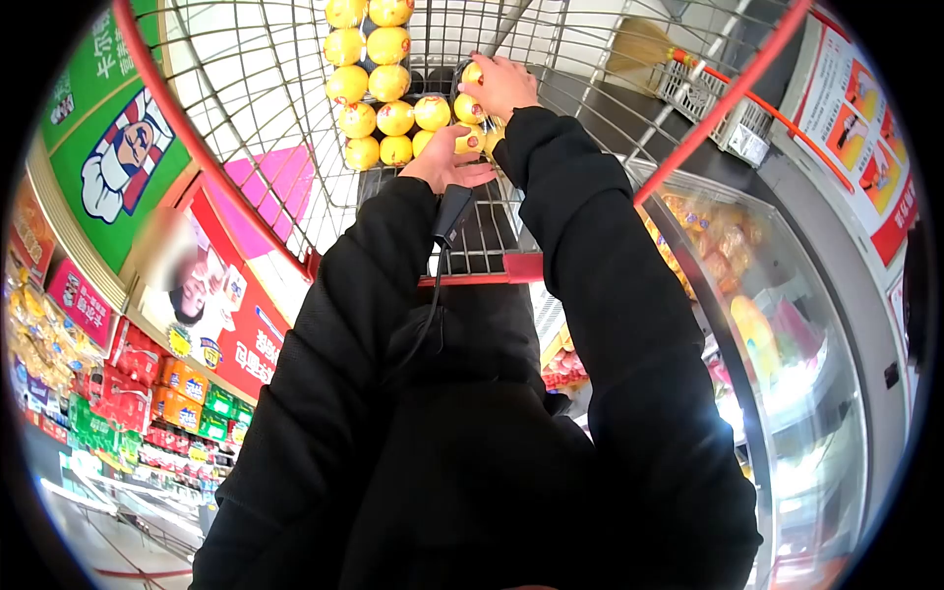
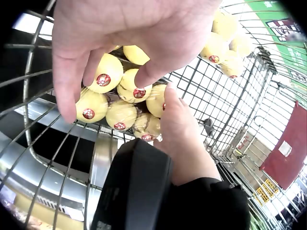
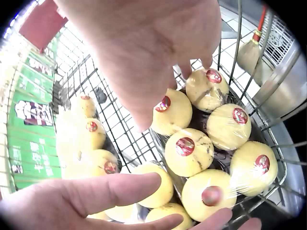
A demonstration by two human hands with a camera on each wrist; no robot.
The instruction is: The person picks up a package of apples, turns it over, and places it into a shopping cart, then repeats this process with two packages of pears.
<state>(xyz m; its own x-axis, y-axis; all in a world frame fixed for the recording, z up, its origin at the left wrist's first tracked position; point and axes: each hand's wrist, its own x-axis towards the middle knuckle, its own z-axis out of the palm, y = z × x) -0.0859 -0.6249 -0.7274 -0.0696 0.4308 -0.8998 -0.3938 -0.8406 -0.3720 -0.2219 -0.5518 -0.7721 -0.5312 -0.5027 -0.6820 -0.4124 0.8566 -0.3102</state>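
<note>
A film-wrapped pack of round yellow fruit (image 3: pixel 189 160) with red stickers lies in the wire cart, at the right of the other fruit. My right hand (image 1: pixel 506 86) grips its far end, fingers bent over the edge and thumb along the side facing the other packs. At its near end is my left hand (image 1: pixel 447 160), fingers straight and spread, fingertips right at the fruit. In the left wrist view my left hand (image 2: pixel 139 36) arches over the pack, thumb beside one fruit. More yellow fruit (image 1: pixel 388 83) stands in rows to the left.
Wire walls with a red rim (image 1: pixel 723 103) surround the fruit. Outside the cart, a broom (image 1: pixel 637 47) and a white basket (image 1: pixel 723 113) are at right, above a clear-sided display case (image 1: pixel 816 344). Shelves of colourful packaged goods (image 1: pixel 187 388) line the left.
</note>
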